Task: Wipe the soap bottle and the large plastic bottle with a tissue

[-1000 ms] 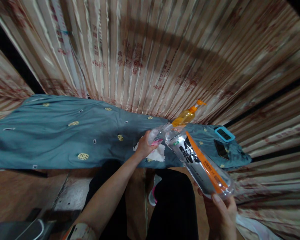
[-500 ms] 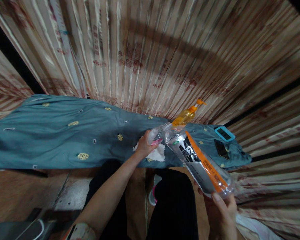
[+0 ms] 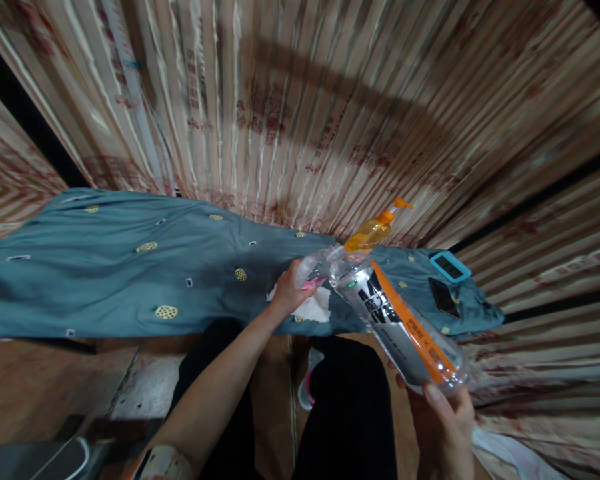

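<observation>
My right hand grips the base of a large clear plastic bottle with a black, white and orange label. The bottle is tilted, mouth toward the table. My left hand holds a small clear bottle with a pink band, its opening right at the big bottle's mouth. Under them a white tissue lies on the teal patterned cloth that covers the table.
An orange pump bottle stands just behind the two bottles. A device in a light blue case and a dark phone lie at the cloth's right end. Striped curtains hang behind. My dark-trousered legs are below.
</observation>
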A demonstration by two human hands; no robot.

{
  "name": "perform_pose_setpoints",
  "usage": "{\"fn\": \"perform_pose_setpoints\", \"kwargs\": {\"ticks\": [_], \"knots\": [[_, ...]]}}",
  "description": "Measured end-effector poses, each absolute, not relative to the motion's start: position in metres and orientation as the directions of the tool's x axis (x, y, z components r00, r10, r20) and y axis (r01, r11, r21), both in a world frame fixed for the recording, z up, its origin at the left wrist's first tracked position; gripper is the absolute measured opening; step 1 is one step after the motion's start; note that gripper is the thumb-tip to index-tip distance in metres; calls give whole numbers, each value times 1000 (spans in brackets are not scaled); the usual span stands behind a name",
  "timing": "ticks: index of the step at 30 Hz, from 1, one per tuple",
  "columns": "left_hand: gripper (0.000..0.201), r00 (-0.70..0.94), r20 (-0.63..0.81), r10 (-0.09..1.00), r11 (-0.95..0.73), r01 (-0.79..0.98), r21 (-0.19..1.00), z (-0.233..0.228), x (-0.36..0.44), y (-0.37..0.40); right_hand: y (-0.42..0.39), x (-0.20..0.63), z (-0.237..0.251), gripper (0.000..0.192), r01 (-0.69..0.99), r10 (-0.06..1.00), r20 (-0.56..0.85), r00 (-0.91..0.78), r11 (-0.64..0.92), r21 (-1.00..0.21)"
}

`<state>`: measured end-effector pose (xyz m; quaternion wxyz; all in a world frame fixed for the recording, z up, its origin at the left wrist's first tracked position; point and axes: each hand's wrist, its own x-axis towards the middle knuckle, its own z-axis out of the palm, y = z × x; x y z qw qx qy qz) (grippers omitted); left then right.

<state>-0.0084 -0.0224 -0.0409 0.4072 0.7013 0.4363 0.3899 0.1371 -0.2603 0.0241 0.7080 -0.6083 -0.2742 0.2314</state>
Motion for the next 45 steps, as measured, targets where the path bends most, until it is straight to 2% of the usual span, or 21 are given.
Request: {"fn": "perform_pose_setpoints", "kwargs": {"ticks": [10,16,23,30,45], "knots": [[57,306,216,927,-304,280,910,-44,-8,-21,-260,138,24,80,-30,662,77,746,149,-988],[57,286,225,932,-305,278,911,-45,-8,-21,-258,139,23,66,-34,671,101,734,185,-982],[57,269,227,936,-293,239,926,-43,-8,-23,-256,146,21,69,-17,684,128,718,202,-979],[58,233,229,945,-275,189,942,-46,-6,-26,-254,152,12,62,-40,684,126,719,221,-974],[58,181,278,943,-313,207,927,-48,-5,-31,-252,153,7,58,-79,696,133,705,265,-961]]}}
